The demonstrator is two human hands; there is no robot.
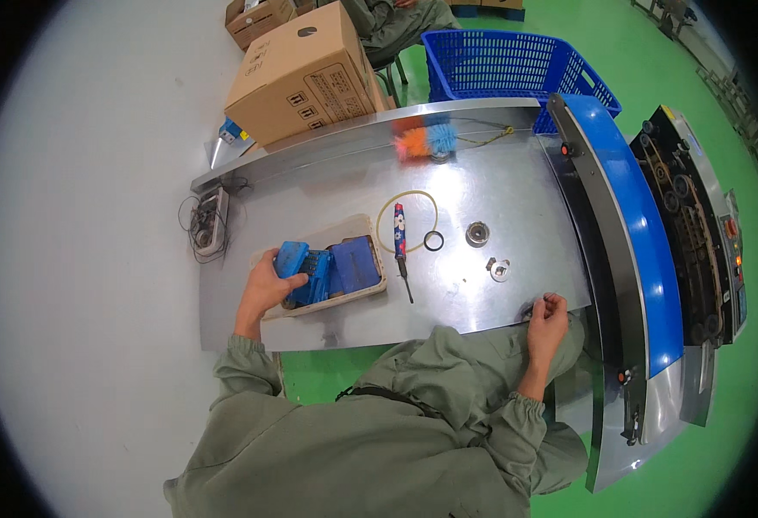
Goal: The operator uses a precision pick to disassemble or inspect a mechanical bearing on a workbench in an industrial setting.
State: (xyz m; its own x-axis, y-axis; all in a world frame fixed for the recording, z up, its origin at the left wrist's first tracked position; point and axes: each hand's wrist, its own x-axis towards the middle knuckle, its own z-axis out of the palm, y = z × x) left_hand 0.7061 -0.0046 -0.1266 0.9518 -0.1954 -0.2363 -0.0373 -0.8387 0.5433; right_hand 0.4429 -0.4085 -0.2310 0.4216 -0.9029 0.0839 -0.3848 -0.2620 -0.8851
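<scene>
Blue case (292, 259): small, long axis toward 1 o'clock, standing in a shallow tray (363, 296) at table (482, 207) left. Left hand (265, 289) fingers wrapped around it. Right hand (548, 318), at the near edge at 3 o'clock, fingers curled together; contents cannot be told. Screwdriver (400, 237) just right of tray, tip toward 6. Brown cardboard box (301, 73) with dark label marks at 12; blue basket (508, 62) at 1.

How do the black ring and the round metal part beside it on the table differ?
The black ring is thin, dark and flat, with bare table showing through it; the round metal part is thicker, silver-grey and stands taller, with a small centre hole. Both are round and lie apart from both hands.
</scene>
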